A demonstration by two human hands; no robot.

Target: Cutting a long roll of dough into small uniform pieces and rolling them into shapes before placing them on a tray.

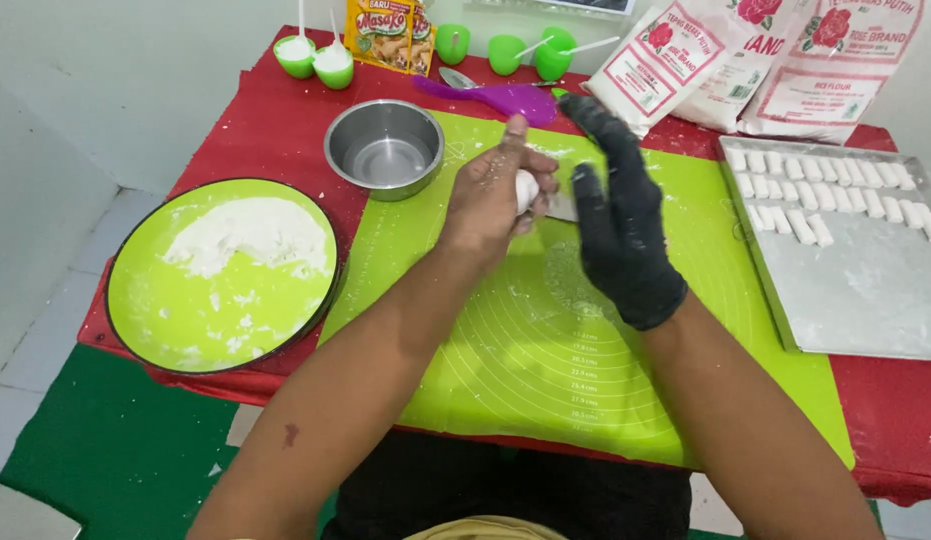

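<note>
Dough lump (526, 188) (white, maybe) in left hand (495, 195)

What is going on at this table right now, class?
A person is working white dough over a green silicone mat. The bare left hand grips a small piece of white dough, while the right hand, in a black glove, is held open beside it. A metal tray to the right holds rows of small white dough pieces. To the left sit an empty steel bowl and a green plate dusted with flour.
</note>
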